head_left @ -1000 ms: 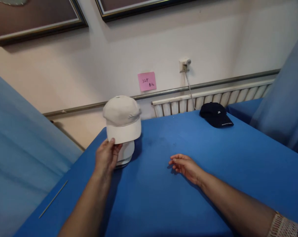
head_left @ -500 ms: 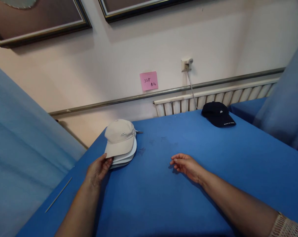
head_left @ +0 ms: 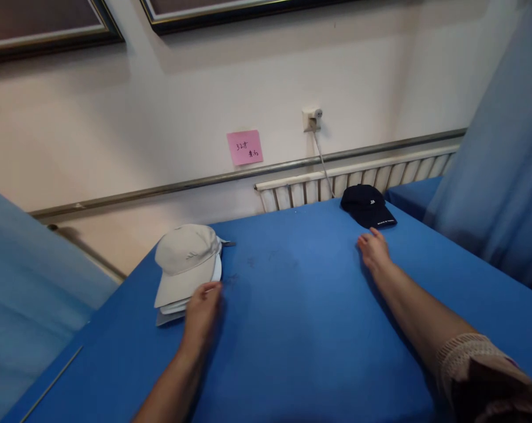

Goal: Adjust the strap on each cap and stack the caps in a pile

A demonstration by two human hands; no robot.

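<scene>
A stack of caps stands at the left of the blue table, topped by a beige baseball cap (head_left: pixel 184 258) with a small logo; lighter and grey brims show beneath it. My left hand (head_left: pixel 203 305) is in front of the stack's right brim edge, fingers loosely bent and holding nothing that I can see. Whether it touches the brims I cannot tell. At the far right lies a dark navy baseball cap (head_left: pixel 366 204), its brim pointing right and toward me. Just short of that brim, my right hand (head_left: pixel 374 249) reaches out with fingers apart and nothing in them.
Both arms extend over the blue table (head_left: pixel 283 329). A thin rod (head_left: pixel 52 383) lies along its left edge. Behind are a radiator (head_left: pixel 299 194), a metal pipe (head_left: pixel 187 185), a plugged-in socket (head_left: pixel 311 120) and a pink note (head_left: pixel 245 147). Blue curtains (head_left: pixel 490 164) hang at both sides.
My left hand has let go of the brims of the stacked caps and moved right. My right hand has moved forward and right to the navy cap. The view has turned slightly right.
</scene>
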